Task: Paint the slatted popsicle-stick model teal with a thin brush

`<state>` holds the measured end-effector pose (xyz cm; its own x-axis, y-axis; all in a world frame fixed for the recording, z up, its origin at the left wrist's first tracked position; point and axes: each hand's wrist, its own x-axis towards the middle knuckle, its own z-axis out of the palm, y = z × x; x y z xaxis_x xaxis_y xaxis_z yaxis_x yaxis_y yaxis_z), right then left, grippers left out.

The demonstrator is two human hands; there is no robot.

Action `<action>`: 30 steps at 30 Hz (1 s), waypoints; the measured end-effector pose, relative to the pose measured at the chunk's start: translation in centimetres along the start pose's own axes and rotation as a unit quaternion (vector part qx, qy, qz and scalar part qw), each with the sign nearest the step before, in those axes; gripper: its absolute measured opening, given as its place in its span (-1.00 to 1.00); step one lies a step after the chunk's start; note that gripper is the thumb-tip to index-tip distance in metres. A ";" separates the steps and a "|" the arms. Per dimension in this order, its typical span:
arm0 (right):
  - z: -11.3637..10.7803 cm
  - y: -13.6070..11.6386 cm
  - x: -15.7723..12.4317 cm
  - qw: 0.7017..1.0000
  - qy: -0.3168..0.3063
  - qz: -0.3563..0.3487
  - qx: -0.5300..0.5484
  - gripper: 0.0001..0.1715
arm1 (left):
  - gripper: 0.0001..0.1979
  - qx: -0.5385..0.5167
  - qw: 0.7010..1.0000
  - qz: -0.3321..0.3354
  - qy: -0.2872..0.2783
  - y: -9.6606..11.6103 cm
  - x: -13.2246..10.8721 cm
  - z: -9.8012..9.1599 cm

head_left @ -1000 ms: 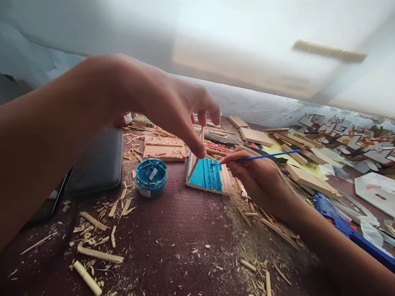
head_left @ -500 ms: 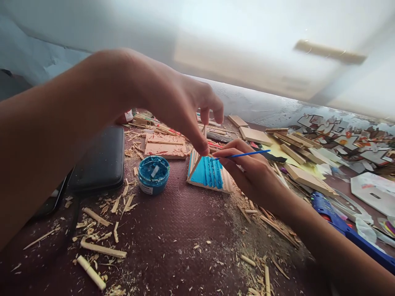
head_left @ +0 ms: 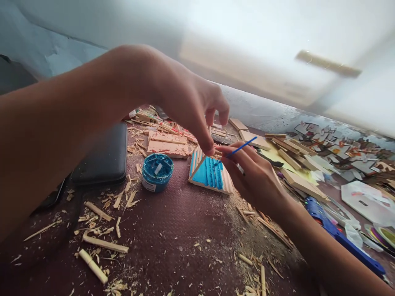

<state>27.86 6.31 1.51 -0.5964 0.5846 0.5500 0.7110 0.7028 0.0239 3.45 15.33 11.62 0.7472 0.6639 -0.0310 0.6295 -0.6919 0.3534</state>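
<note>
A small roof-shaped piece of wooden sticks [head_left: 210, 174], partly painted blue, stands on the dark red work surface [head_left: 173, 238]. My left hand [head_left: 191, 107] reaches over from the left and pinches the top of a thin stick at the piece's peak. Just right of the piece, my right hand [head_left: 253, 176] grips a thin blue paintbrush [head_left: 239, 149], its tip touching the blue area. An open pot of blue paint [head_left: 156, 172] sits just left of the piece.
A black case [head_left: 105, 158] lies at the left. Wood shavings and stick offcuts [head_left: 101, 242] litter the front. Flat wooden boards [head_left: 168, 146] and blocks [head_left: 299, 183] lie behind and right. A blue tool [head_left: 336, 236] and paper cut-outs [head_left: 361, 154] fill the right side.
The brush handle has swung from nearly level to steeply tilted, and my right hand has shifted slightly up and left. My left hand keeps its pinch on the stick.
</note>
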 end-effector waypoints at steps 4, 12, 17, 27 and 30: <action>0.2 -0.2 -0.1 1.000 0.010 0.010 0.005 -0.75 | -0.04 0.012 0.998 0.030 -0.049 -0.4 0.0 -0.2; 0.2 -0.3 0.1 1.000 -0.018 0.006 -0.001 -0.80 | -0.18 0.009 0.999 0.047 -0.006 -0.4 -0.2 -0.1; 0.0 -0.4 0.1 0.999 -0.033 0.001 0.002 -0.74 | -0.17 0.016 0.998 0.055 -0.001 -0.5 -0.1 -0.1; 0.0 -0.7 0.0 0.999 -0.029 0.023 0.032 -0.84 | -0.27 0.056 0.996 0.062 0.022 -0.5 0.1 -0.1; 0.1 -0.5 -0.1 0.999 -0.013 0.037 0.030 -0.88 | -0.26 0.058 0.996 0.066 0.019 -0.6 0.2 -0.2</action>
<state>27.54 5.91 1.39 -0.5524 0.6461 0.5268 0.7311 0.6790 -0.0662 3.18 15.90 11.57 0.8174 0.5744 0.0439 0.5492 -0.8001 0.2415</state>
